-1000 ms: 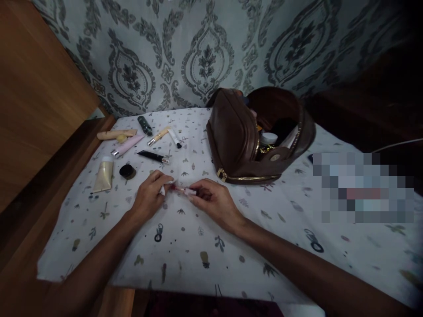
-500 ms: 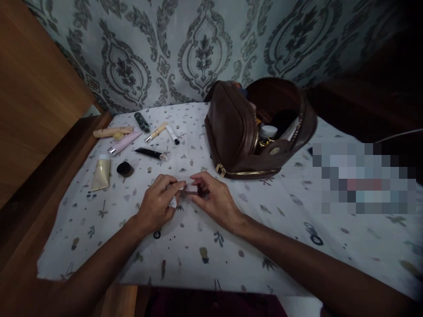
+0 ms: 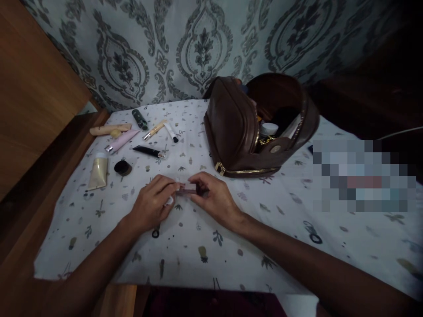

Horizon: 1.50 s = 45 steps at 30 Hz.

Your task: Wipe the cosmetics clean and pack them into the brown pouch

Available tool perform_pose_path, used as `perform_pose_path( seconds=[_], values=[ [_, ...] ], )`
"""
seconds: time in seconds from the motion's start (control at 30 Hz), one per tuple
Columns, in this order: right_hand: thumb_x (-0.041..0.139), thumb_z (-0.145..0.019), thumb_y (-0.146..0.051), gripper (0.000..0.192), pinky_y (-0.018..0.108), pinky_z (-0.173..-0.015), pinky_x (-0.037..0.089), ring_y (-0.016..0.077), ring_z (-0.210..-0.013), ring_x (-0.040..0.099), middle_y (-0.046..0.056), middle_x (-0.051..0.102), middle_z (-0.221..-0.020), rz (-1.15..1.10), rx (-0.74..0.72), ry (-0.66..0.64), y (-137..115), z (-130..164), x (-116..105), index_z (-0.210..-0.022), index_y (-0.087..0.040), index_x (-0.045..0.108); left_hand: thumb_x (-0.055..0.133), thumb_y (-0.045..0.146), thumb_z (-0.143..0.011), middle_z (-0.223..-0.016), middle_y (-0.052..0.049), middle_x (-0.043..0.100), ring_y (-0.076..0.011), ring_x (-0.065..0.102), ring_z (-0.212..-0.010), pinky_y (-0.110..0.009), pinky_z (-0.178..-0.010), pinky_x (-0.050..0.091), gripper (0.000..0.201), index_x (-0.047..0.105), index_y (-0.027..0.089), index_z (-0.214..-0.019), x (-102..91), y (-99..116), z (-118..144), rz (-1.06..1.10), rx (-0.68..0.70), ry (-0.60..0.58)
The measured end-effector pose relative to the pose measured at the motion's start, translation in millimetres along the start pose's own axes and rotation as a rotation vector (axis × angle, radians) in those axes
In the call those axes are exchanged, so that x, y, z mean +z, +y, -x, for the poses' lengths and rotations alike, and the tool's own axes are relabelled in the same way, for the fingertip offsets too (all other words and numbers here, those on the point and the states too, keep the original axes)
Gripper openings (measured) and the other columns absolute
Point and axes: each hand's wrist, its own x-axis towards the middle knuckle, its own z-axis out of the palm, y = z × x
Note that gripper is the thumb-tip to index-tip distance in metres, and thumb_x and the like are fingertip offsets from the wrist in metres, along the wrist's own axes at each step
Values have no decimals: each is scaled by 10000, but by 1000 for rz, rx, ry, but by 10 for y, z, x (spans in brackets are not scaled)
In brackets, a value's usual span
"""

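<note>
Open printed cloth lying in front, clutter crowding the far side

The white leaf-printed cloth on the worktop is lying bare near the front edge and to the right; the open brown leather zip pouch is blocking the far middle, and scattered cosmetic tubes with a round black jar are crowding the far left.

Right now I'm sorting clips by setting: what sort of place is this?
Probably a bedroom at home: a printed sheet beneath damask wallpaper, an open brown toiletry bag, scattered cosmetic tubes.
</note>
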Motion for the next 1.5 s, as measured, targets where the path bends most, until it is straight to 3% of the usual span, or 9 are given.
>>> perform_pose_path(
  seconds=[0.13,0.37,0.6,0.77,0.97,1.17,1.27,1.4,1.5],
  values=[
    [701,-740,-149,124,258,-662,483,143,-731,595,2,622,-813,-53,37,-18,12,-31,-18,-827,-204,631,489,86,-887,-946,-74,632,-208,615,-896,-337,-748,551,247,614,193,-1071,-29,-74,9,-39,-92,-23],
    [711,-782,-310,147,270,-613,494,135,-651,580,-4,610,-733,-319,163,-64,76,-42,-6,-810,-189,632,477,101,-903,-920,-71,617,-199,604,-846,-332,-724,533,195,613,181,-1019,-30,-65,-5,21,-164,-45],
    [710,-812,-263,125,287,-694,509,160,-792,608,27,633,-863,-228,28,-27,47,-30,-42,-931,-230,730,471,87,-909,-915,-67,620,-196,599,-858,-331,-746,525,224,599,187,-1063,-21,-41,-13,42,-180,49],
    [673,-842,-210,185,313,-754,529,171,-844,627,35,661,-903,-199,-60,-25,38,-26,-58,-1016,-239,727,480,89,-927,-945,-76,624,-191,606,-895,-321,-772,529,221,594,183,-1092,-34,6,-37,53,-158,129],
    [686,-796,-168,500,297,-777,565,174,-912,675,40,701,-1025,-221,-44,14,88,6,2,-1281,-263,609,490,54,-908,-988,-105,643,-211,606,-923,-354,-783,536,302,583,173,-1169,1,114,-57,56,-22,224],
    [645,-800,-104,590,280,-747,582,147,-824,675,26,707,-1007,-118,-90,7,69,54,5,-1356,-282,556,434,8,-866,-1040,-141,637,-244,578,-963,-396,-784,551,387,560,135,-1209,31,199,-64,8,101,143],
    [664,-809,-132,528,296,-749,590,146,-796,672,39,708,-1015,-133,-71,7,65,47,-1,-1315,-256,583,444,9,-859,-1034,-127,655,-232,583,-931,-376,-755,557,372,571,139,-1183,1,142,-43,-30,113,84],
    [689,-804,-178,237,322,-777,593,160,-814,668,49,674,-983,-131,-57,17,59,15,-22,-1039,-214,700,495,56,-867,-963,-96,664,-218,606,-878,-333,-690,550,254,611,158,-1068,-76,2,-3,-69,27,0],
    [700,-797,-193,163,312,-764,586,161,-820,662,45,646,-961,-153,-46,23,56,4,-36,-960,-206,706,488,68,-868,-925,-84,653,-206,618,-851,-317,-673,547,204,619,165,-992,-124,-66,5,-70,-37,-34]
  ],
)
